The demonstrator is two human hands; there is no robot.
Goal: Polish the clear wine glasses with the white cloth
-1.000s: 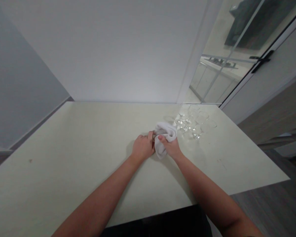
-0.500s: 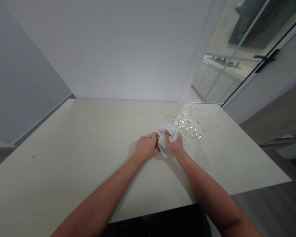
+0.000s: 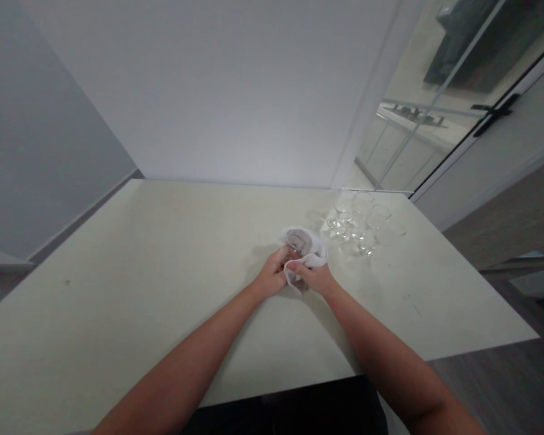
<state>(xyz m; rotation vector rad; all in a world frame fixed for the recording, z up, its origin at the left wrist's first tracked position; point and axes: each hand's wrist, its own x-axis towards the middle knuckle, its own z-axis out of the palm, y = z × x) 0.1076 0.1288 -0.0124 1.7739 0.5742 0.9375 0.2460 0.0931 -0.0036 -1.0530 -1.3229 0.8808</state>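
Note:
Over the middle of the table, a stemmed glass [image 3: 298,240] lies tilted between both hands, its round end facing up and away. My left hand [image 3: 272,275] is closed around its lower part, most of which the fingers and fabric hide. A white cloth [image 3: 317,251] wraps the far and right sides of the glass. My right hand [image 3: 316,278] grips this cloth against the glass, thumb on top. Just beyond the hands, to the right, several clear stemmed glasses [image 3: 365,223] stand close together.
The pale table [image 3: 163,254] meets a white wall panel [image 3: 236,109] at the back. To the right of the glasses is a glazed door with a black handle [image 3: 496,115]. The table's right edge drops to a dark floor [image 3: 489,380].
The glass has turned, so its round end now shows above my fingers. The cloth has opened out around it, and my left hand has rotated.

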